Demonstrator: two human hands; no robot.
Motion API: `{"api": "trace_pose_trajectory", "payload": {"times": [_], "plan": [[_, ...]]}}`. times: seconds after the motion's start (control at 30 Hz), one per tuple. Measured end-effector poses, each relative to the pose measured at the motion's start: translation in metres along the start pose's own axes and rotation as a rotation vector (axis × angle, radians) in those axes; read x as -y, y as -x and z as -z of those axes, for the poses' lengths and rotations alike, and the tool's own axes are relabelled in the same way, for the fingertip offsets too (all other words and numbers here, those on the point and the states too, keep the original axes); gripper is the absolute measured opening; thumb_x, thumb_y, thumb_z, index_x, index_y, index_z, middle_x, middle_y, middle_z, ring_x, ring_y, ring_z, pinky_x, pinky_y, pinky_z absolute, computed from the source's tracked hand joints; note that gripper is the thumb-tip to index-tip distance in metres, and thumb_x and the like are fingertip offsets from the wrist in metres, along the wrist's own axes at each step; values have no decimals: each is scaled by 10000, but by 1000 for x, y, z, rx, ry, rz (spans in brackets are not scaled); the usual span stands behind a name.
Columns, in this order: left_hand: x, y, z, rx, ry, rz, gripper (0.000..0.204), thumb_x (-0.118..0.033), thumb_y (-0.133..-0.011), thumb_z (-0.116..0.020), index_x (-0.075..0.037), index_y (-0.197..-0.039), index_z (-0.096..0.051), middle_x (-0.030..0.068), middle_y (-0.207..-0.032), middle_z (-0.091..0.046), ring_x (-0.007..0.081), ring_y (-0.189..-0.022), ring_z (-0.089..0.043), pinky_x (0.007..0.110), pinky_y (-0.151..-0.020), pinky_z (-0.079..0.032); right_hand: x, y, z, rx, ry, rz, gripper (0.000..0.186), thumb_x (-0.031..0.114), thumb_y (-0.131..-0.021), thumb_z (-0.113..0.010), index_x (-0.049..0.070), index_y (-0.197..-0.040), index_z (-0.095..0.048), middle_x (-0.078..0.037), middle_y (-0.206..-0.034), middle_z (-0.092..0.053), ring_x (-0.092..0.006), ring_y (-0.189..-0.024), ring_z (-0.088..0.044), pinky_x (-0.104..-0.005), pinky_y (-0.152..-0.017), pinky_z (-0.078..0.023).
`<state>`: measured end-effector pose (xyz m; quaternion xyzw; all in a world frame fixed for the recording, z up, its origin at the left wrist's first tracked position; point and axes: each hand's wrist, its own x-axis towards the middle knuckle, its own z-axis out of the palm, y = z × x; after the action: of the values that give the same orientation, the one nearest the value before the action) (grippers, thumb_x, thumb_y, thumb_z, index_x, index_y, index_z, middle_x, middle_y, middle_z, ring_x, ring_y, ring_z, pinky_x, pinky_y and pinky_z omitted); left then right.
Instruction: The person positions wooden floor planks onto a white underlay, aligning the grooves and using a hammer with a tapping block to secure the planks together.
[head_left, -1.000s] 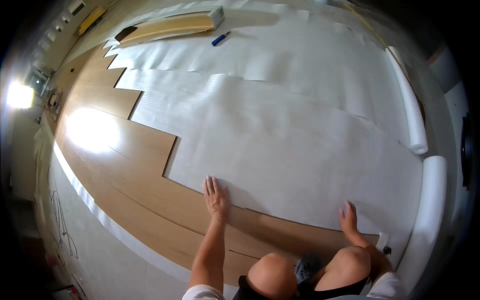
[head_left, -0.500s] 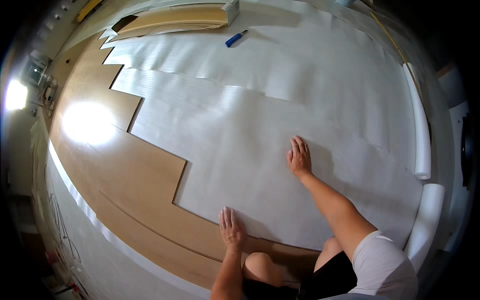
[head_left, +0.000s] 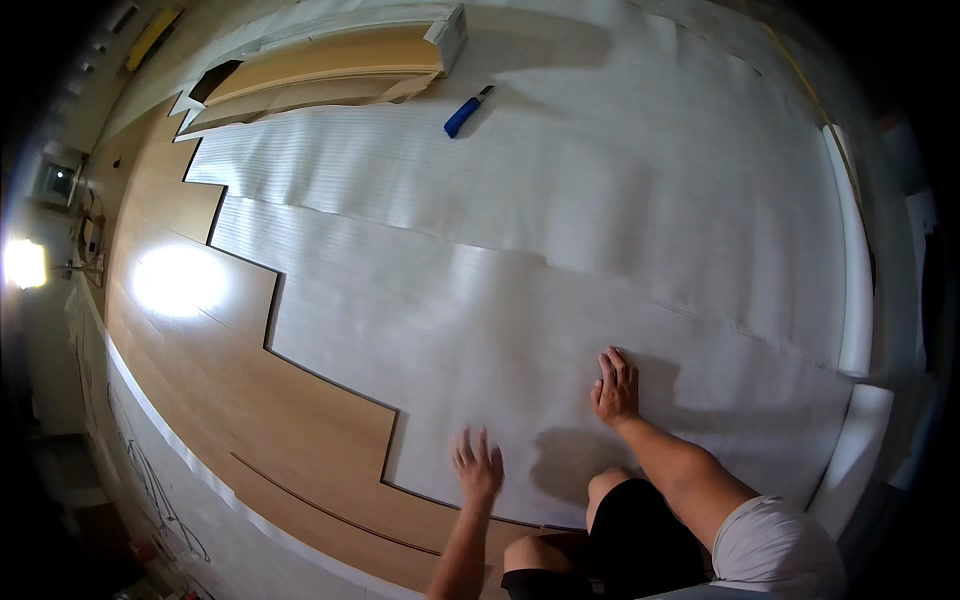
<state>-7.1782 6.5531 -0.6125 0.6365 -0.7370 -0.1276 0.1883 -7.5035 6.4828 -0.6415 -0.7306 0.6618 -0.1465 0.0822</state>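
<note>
My left hand (head_left: 478, 468), fingers apart and a little blurred, is over the pale foam underlay (head_left: 520, 330), just beyond the edge of the wood-look floor planks (head_left: 330, 410). It holds nothing. Farther right, my right hand (head_left: 616, 385) rests on the underlay with its fingers stretched out and nothing in it. The laid planks end in a stepped edge that runs from the far left toward my knees. A blue utility knife (head_left: 464, 116) lies on the underlay beyond both hands.
At the far left stands an opened carton (head_left: 330, 65) of planks. Rolls of white underlay (head_left: 852, 260) lie along the right side. A bright lamp (head_left: 25, 263) shines at the left and glares on the planks. Thin cables (head_left: 165, 500) lie on the floor at the lower left.
My left hand has come off the planks and is now over the underlay. My right hand stays on the underlay. The view has shifted, so the knife and carton appear larger.
</note>
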Motion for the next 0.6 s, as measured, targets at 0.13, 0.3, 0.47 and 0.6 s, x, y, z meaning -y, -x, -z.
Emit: {"api": "trace_pose_trajectory", "payload": {"times": [0.13, 0.3, 0.47, 0.6], "plan": [[47, -206, -22, -212, 10, 171, 588, -156, -950, -635, -37, -1494, -446, 237, -1569, -377, 446, -1427, -363, 546, -1157, -325, -5, 1, -1, 22, 16, 9, 546, 107, -872, -564, -19, -1398, -492, -199, -1493, -410, -414, -1369, -411, -554, -1103, -361], [78, -370, -50, -267, -37, 143, 538, -198, -1003, -554, -30, -1503, -449, 218, -1591, -371, 410, -1474, -329, 502, -1217, -269, -8, -4, -13, 29, -7, 0, 536, 136, -877, -543, -6, -1392, -501, -202, -1435, -453, -428, -1324, -438, -564, -1092, -369], [73, -409, -65, -179, -79, 201, 487, -193, -1016, -530, -17, -1468, -494, 202, -1566, -420, 358, -1471, -362, 487, -1240, -263, -10, 1, -15, 54, 8, -14, 521, 150, -873, -533, 10, -1374, -501, -210, -1407, -467, -441, -1311, -437, -576, -1084, -368], [76, -412, -66, -138, -64, 220, 475, -184, -1004, -531, -21, -1450, -518, 199, -1563, -425, 363, -1466, -371, 488, -1232, -279, 8, -36, 5, 123, -5, -67, 465, 105, -859, -554, 15, -1312, -508, -209, -1347, -484, -431, -1242, -465, -577, -1035, -377]]}}
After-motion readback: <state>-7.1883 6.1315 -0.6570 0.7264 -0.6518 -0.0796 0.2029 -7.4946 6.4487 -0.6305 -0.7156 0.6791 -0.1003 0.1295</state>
